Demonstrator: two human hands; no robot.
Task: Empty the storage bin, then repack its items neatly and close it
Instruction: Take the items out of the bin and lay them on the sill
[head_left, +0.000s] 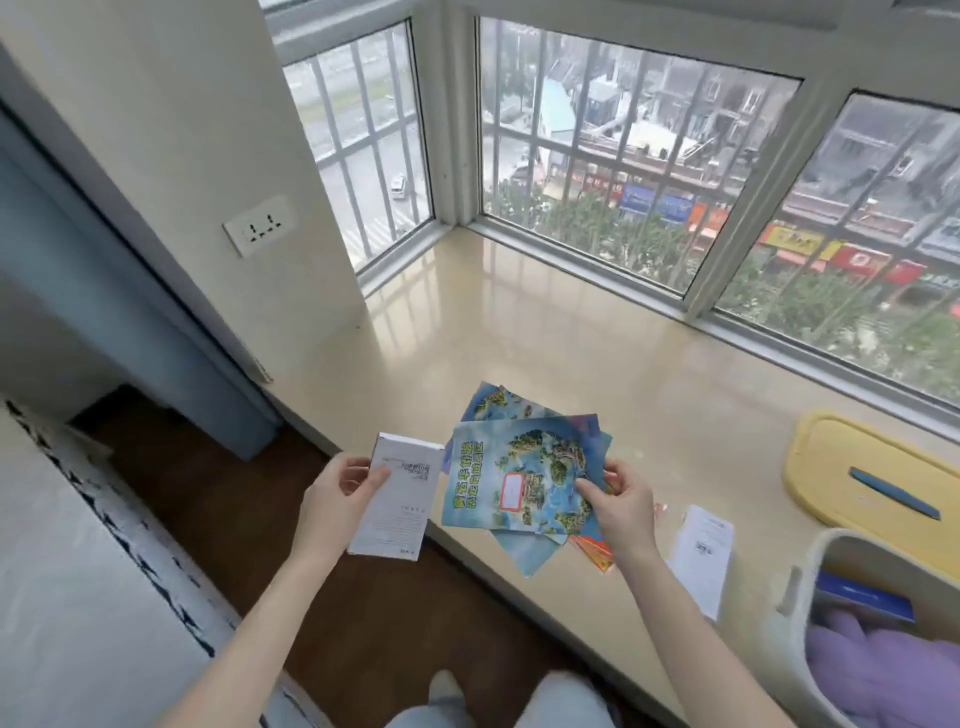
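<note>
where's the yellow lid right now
In the head view the yellow lid lies flat on the window ledge at far right, just behind the open storage bin and below the window.

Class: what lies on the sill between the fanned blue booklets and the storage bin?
In the head view, a white paper slip lies flat between the booklets and bin.

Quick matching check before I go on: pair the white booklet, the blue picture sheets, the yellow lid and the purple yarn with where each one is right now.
Things:
1. white booklet
2. blue picture sheets
3. yellow lid
4. purple yarn

Places:
A. inside the storage bin
B. held in the left hand
C. lying flat on the window ledge
D. held in the right hand

Pairs: 1-B, 2-D, 3-C, 4-A
</note>
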